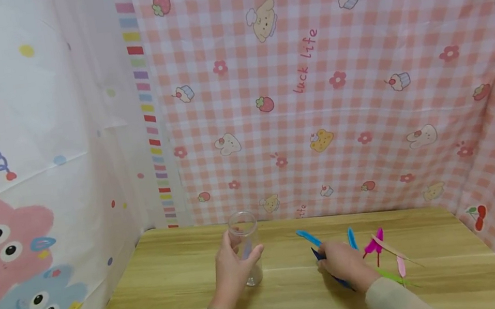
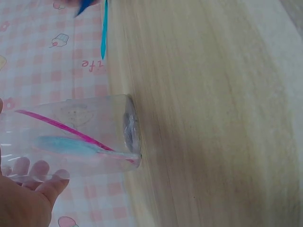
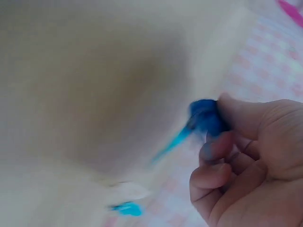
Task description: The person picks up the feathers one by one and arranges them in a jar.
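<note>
A clear, open-topped plastic jar [image 1: 254, 275] stands upright on the table, and my left hand [image 1: 233, 270] holds it round the side. Inside it, the left wrist view shows a magenta feather [image 2: 66, 127] and a pale blue feather [image 2: 66, 145] leaning against the wall. To the right, my right hand [image 1: 342, 263] pinches a dark blue feather [image 3: 207, 117] between thumb and fingers, a little above the tabletop. A bright blue feather [image 1: 308, 237] lies just beyond that hand; in the right wrist view it partly hides behind the dark one.
Right of my right hand, several feathers lie loosely: a blue one [image 1: 352, 239], magenta ones [image 1: 375, 246], a beige one [image 1: 392, 247], a pink one [image 1: 401, 266] and a green one [image 1: 389, 275]. A pink checked cloth [image 1: 249, 170] hangs behind the wooden table [image 1: 165, 280].
</note>
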### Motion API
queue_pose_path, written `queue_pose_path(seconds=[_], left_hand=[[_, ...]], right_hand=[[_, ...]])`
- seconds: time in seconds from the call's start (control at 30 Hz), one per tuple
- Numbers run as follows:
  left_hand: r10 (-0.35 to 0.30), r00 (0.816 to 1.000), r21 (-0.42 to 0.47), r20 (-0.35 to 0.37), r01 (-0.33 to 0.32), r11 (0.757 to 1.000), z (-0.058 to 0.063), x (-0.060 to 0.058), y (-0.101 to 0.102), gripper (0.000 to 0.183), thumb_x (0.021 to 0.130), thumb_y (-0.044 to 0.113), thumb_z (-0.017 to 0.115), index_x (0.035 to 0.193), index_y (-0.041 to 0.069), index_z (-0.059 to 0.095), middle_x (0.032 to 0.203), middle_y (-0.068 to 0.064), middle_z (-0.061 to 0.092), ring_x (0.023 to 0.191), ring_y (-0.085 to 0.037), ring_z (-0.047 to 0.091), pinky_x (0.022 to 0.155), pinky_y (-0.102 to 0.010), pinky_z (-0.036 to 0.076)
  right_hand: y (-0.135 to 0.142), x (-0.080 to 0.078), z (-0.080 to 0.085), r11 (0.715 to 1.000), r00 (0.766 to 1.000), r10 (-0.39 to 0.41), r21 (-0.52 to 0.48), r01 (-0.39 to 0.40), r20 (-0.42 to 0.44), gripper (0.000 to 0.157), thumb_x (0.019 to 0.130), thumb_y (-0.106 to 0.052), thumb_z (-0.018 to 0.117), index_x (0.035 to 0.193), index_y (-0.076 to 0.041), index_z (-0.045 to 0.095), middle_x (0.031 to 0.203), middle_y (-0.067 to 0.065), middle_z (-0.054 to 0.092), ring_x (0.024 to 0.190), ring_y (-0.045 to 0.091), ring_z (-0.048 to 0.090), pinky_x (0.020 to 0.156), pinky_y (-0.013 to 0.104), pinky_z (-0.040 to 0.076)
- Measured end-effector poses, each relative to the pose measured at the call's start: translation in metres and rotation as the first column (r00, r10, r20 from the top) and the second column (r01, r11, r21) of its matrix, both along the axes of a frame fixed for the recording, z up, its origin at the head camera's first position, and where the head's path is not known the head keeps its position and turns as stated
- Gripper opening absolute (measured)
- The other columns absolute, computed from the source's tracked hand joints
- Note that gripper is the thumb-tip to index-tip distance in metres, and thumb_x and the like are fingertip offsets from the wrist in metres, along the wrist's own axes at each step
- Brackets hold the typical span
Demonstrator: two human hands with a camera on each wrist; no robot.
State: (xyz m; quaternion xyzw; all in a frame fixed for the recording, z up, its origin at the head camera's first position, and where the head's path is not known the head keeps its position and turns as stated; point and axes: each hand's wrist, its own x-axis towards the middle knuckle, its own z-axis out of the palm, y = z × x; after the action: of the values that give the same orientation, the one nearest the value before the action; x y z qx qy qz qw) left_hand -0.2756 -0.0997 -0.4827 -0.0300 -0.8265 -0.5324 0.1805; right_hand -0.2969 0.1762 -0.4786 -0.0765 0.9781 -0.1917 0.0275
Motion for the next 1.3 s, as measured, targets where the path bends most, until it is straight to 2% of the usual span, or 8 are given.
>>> queue_pose_path(seconds=[0.13, 0.4, 0.47, 0.6, 0.77, 0.87, 1.07, 1.3], left_hand=[[0.006, 1.0, 0.004, 0.014, -0.006, 1.0, 0.0, 0.001, 0.0, 0.072, 0.09, 0.037, 0.088, 0.145, 0.009, 0.051, 0.138, -0.015, 0.07, 0.134, -0.041, 0.065, 0.112, -0.06, 0.054], [0.018, 1.0, -0.009, -0.01, -0.018, 1.0, 0.001, 0.0, 0.0, 0.072, 0.089, 0.037, 0.089, 0.143, 0.008, 0.053, 0.136, -0.014, 0.072, 0.134, -0.038, 0.066, 0.114, -0.06, 0.051], [0.021, 1.0, -0.008, -0.015, -0.022, 1.0, 0.0, -0.001, 0.0, 0.07, 0.088, 0.037, 0.089, 0.142, 0.009, 0.053, 0.135, -0.014, 0.073, 0.133, -0.037, 0.066, 0.114, -0.06, 0.051], [0.023, 1.0, 0.012, -0.004, -0.023, 1.0, 0.0, -0.001, -0.001, 0.068, 0.088, 0.033, 0.09, 0.142, 0.012, 0.054, 0.137, -0.011, 0.073, 0.135, -0.036, 0.065, 0.115, -0.06, 0.051], [0.021, 1.0, 0.018, -0.001, -0.021, 1.0, -0.001, -0.001, -0.001, 0.068, 0.088, 0.032, 0.091, 0.142, 0.013, 0.054, 0.138, -0.013, 0.072, 0.134, -0.036, 0.066, 0.114, -0.061, 0.052], [0.03, 1.0, 0.004, -0.006, -0.03, 1.0, -0.002, -0.002, -0.001, 0.068, 0.088, 0.035, 0.09, 0.141, 0.013, 0.054, 0.138, -0.014, 0.072, 0.133, -0.036, 0.067, 0.112, -0.06, 0.053], [0.038, 0.999, -0.012, -0.012, -0.038, 0.999, -0.002, -0.003, 0.0, 0.069, 0.088, 0.038, 0.09, 0.14, 0.011, 0.054, 0.135, -0.014, 0.074, 0.132, -0.036, 0.067, 0.112, -0.058, 0.053], [0.026, 1.0, -0.008, -0.014, -0.026, 1.0, -0.002, -0.002, 0.002, 0.066, 0.088, 0.035, 0.09, 0.138, 0.013, 0.054, 0.133, -0.015, 0.074, 0.126, -0.035, 0.07, 0.103, -0.054, 0.06]], right_hand=[[-0.015, 0.003, 0.04, 0.966, 0.998, 0.015, -0.256, -0.032, -0.067, 0.01, 0.103, -0.019, 0.072, 0.101, -0.01, 0.076, 0.09, 0.002, 0.076, 0.077, 0.014, 0.065, 0.068, 0.033, 0.056], [-0.054, 0.016, 0.126, 0.792, 0.923, -0.009, -0.567, -0.228, -0.384, 0.013, 0.103, -0.027, 0.074, 0.098, -0.017, 0.079, 0.081, 0.001, 0.074, 0.067, 0.015, 0.06, 0.06, 0.025, 0.048], [-0.065, 0.023, 0.138, 0.751, 0.895, -0.022, -0.598, -0.279, -0.446, 0.012, 0.103, -0.028, 0.074, 0.104, -0.018, 0.081, 0.08, 0.0, 0.075, 0.064, 0.015, 0.06, 0.057, 0.026, 0.048], [-0.082, 0.031, 0.147, 0.72, 0.827, -0.043, -0.591, -0.363, -0.56, 0.014, 0.101, -0.026, 0.077, 0.111, -0.017, 0.082, 0.079, 0.001, 0.075, 0.058, 0.012, 0.056, 0.05, 0.025, 0.045], [-0.093, 0.032, 0.147, 0.678, 0.789, -0.078, -0.613, -0.406, -0.609, 0.011, 0.1, -0.023, 0.078, 0.106, -0.015, 0.082, 0.072, 0.002, 0.071, 0.054, 0.01, 0.051, 0.046, 0.024, 0.041], [-0.097, 0.031, 0.146, 0.684, 0.788, -0.059, -0.6, -0.416, -0.613, 0.01, 0.1, -0.022, 0.078, 0.106, -0.015, 0.082, 0.075, 0.002, 0.073, 0.055, 0.011, 0.052, 0.047, 0.024, 0.041], [-0.103, 0.032, 0.133, 0.76, 0.845, 0.05, -0.528, -0.378, -0.532, 0.014, 0.102, -0.026, 0.076, 0.11, -0.016, 0.081, 0.078, 0.0, 0.072, 0.057, 0.009, 0.051, 0.048, 0.022, 0.042], [-0.087, 0.02, 0.116, 0.777, 0.857, 0.028, -0.529, -0.342, -0.515, 0.012, 0.102, -0.021, 0.076, 0.107, -0.011, 0.08, 0.085, 0.0, 0.074, 0.062, 0.009, 0.052, 0.052, 0.022, 0.044]])
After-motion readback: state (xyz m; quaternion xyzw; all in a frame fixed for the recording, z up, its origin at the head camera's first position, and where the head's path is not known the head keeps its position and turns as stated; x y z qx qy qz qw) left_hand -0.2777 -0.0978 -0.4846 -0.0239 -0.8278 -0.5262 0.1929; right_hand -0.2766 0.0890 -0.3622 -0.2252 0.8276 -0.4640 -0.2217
